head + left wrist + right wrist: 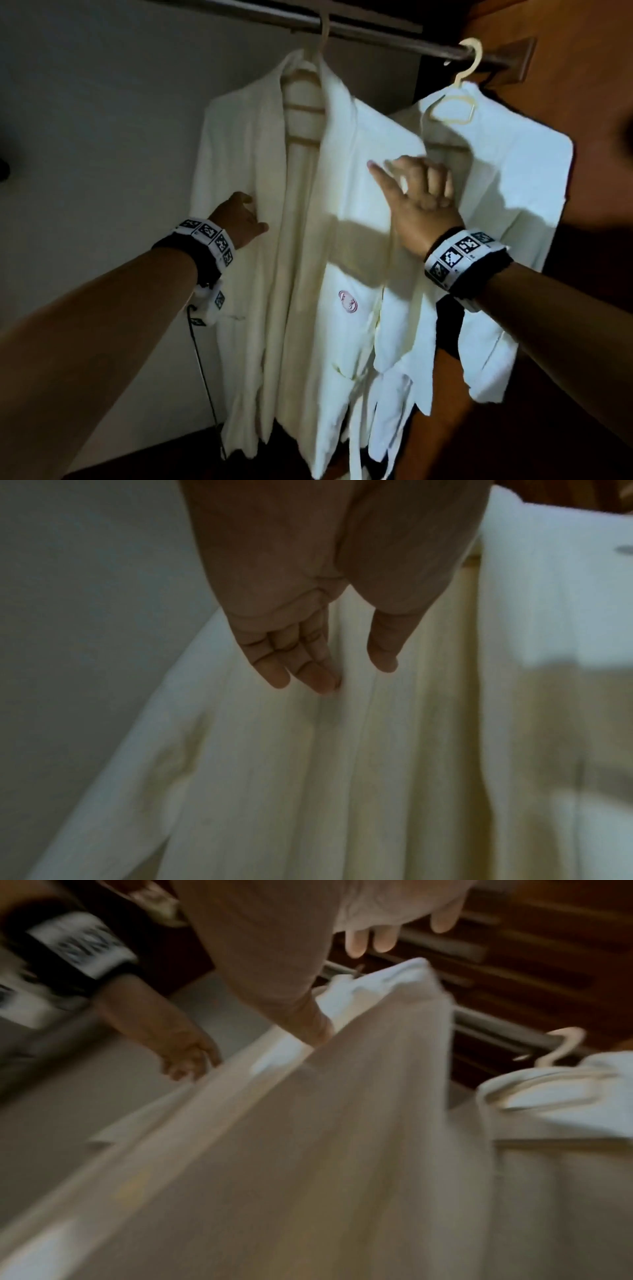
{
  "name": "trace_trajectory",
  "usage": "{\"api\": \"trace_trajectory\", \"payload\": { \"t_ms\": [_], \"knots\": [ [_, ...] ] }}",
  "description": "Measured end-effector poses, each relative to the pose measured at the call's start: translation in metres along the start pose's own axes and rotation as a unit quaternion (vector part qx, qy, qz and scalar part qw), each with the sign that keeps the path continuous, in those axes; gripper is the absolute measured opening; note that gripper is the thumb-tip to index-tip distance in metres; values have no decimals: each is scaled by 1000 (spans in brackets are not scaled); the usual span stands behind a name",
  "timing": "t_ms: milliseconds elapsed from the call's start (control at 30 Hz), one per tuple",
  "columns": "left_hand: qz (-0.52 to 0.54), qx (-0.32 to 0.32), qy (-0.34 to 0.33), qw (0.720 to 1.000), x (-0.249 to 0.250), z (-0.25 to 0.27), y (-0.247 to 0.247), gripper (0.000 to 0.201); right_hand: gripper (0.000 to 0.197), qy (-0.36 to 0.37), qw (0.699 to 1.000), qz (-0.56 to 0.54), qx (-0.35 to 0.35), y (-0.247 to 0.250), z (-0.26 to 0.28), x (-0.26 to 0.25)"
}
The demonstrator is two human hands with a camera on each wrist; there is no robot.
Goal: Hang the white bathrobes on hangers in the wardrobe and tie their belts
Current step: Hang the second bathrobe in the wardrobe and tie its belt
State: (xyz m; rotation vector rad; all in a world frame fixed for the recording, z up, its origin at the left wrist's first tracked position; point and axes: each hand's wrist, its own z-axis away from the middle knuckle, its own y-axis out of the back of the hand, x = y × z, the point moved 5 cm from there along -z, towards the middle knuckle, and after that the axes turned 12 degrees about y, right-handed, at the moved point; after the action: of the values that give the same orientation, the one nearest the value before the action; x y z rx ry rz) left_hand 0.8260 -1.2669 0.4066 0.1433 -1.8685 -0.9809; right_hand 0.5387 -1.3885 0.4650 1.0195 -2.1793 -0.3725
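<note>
Left bathrobe (308, 212), white, hanging open-fronted from a wooden hanger (303, 89) on the wardrobe rail (359, 34). The left hand (239, 219) rests on its left front panel, fingers (274, 669) straight and relaxed. The right hand (418, 202) is at its right shoulder, fingers curled, apparently gripping the fabric edge. Just beside it hangs a second bathrobe (513, 192) on a pale plastic hanger (459, 85), its belt (390, 411) tied.
</note>
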Motion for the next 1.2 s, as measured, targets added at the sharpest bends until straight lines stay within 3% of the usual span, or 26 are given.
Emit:
{"api": "trace_trajectory", "payload": {
  "t_ms": [100,200,267,333,500,600,700,800,900,933,1033,1200],
  "knots": [
    [-35,-32,25,999,-50,21,-22,61,61,140,989,-35,-41,-23,36,-55],
    [-105,-66,64,990,-107,43,-46,50,44,214,960,-66,-169,-61,80,-103],
    [-158,-76,81,981,-142,52,-59,45,43,223,934,-62,-273,-82,100,-124],
    [-208,-93,85,970,-177,58,-72,45,43,195,918,-50,-340,-95,114,-140],
    [-261,-161,107,946,-246,47,-96,54,45,72,927,-57,-364,-104,123,-172],
    [-237,-182,110,948,-261,29,-108,61,54,32,920,-75,-384,-118,133,-180],
    [-214,-192,84,954,-254,7,-123,71,69,-16,885,-90,-457,-135,158,-181],
    [-135,-216,73,964,-238,-11,-143,90,78,-103,877,-110,-456,-137,183,-182],
    [13,-235,116,965,-227,-25,-159,110,82,-160,870,-106,-455,-134,203,-183],
    [46,-230,120,965,-223,-27,-163,104,82,-173,862,-103,-466,-133,208,-182],
    [25,-214,66,974,-212,-16,-173,56,75,-218,845,-110,-476,-131,212,-185],
    [-18,-262,-29,964,-198,25,-184,34,67,-264,825,-248,-434,-148,183,-238]
  ]
}}
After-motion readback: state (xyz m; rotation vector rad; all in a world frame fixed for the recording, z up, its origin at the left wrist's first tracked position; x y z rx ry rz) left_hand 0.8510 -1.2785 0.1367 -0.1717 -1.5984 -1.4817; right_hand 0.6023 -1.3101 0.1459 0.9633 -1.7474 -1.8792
